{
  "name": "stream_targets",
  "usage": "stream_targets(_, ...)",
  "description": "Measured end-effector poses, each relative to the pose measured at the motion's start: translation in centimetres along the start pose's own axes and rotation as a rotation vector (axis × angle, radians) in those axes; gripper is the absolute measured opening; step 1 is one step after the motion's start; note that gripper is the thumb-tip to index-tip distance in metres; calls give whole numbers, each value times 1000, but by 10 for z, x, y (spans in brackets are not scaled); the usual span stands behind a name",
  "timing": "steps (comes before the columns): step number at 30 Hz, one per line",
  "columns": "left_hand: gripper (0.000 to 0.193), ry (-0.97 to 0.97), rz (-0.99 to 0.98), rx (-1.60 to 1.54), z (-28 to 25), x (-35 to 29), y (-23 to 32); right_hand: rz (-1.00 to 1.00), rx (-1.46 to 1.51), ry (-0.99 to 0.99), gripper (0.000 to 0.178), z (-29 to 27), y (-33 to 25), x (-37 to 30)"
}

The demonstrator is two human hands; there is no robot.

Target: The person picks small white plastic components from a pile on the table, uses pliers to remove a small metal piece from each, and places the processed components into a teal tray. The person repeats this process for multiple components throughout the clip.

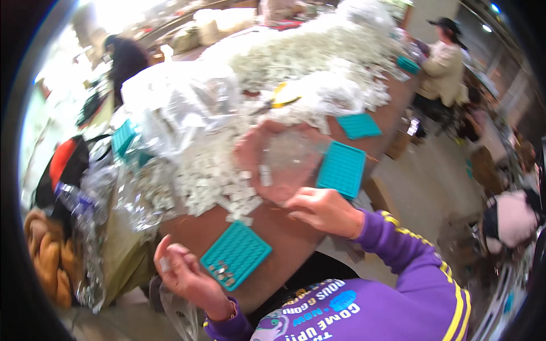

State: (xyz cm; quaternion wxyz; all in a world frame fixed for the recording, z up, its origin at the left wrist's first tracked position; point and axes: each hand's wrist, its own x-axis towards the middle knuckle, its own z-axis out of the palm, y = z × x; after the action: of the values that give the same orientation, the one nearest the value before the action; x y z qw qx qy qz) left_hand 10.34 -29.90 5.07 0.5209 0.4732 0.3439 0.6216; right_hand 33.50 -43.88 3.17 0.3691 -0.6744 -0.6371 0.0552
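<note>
My left hand (185, 278) is raised at the table's near left edge, its fingers curled around a small whitish piece (165, 263). Beside it lies a teal gridded tray (242, 253), with several small metallic pieces (222, 274) in its near left corner. My right hand (327, 211) is at the near rim of a pinkish bag or liner (256, 142) with clear material inside. Its thumb and fingers are pinched together; whatever is between them is too small to make out. A second teal tray (342, 167) is just beyond that hand.
Loose white pieces (210, 182) cover the table's left middle, beside a large clear plastic bag (176, 102). Behind are yellow-handled pliers (284, 101), another teal tray (358, 126) and a big heap of translucent parts (301, 57). Two people (443, 65) are farther back.
</note>
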Motion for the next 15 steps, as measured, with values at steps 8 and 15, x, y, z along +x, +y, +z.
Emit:
stream_targets(8,21,-342,-267,213,-35,48,-19,15,32,-82,14,-11,-13,14)
stream_targets(15,26,-503,-239,254,-41,68,-51,-151,-209,-197,25,-87,15,34)
